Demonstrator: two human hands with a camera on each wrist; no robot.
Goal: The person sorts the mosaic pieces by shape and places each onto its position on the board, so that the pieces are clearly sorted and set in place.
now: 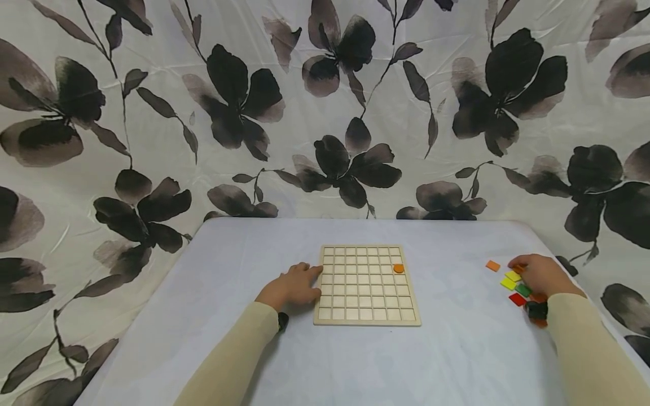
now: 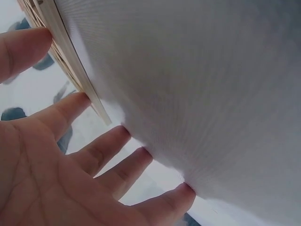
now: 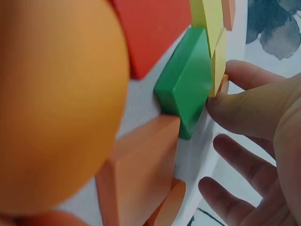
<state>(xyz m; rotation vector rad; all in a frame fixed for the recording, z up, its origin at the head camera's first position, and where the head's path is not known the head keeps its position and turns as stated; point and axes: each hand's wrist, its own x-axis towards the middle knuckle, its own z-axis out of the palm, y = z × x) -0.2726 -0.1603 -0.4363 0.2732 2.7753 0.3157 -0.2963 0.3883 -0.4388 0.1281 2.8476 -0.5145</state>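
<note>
A pale wooden board (image 1: 355, 300) with a grid of square cells lies on the table. An orange disc (image 1: 398, 268) sits in one of its right-hand cells. My left hand (image 1: 291, 286) is at the board's left edge, fingers spread, with thumb and forefinger touching the rim in the left wrist view. At the right, my right hand (image 1: 545, 274) reaches into a group of coloured pieces. Its thumb and forefinger pinch an orange piece (image 3: 225, 84), mostly hidden by the fingers. Beside them are a green tile (image 3: 188, 80), yellow tiles (image 3: 218, 63) and a red tile (image 3: 150, 28).
A separate orange tile (image 1: 492, 265) lies left of the right hand. Another orange tile (image 3: 141, 165) and a large blurred orange round piece (image 3: 56, 94) are close to the right wrist camera. The white-covered table (image 1: 228, 248) meets a flower-patterned cloth (image 1: 284, 113) behind.
</note>
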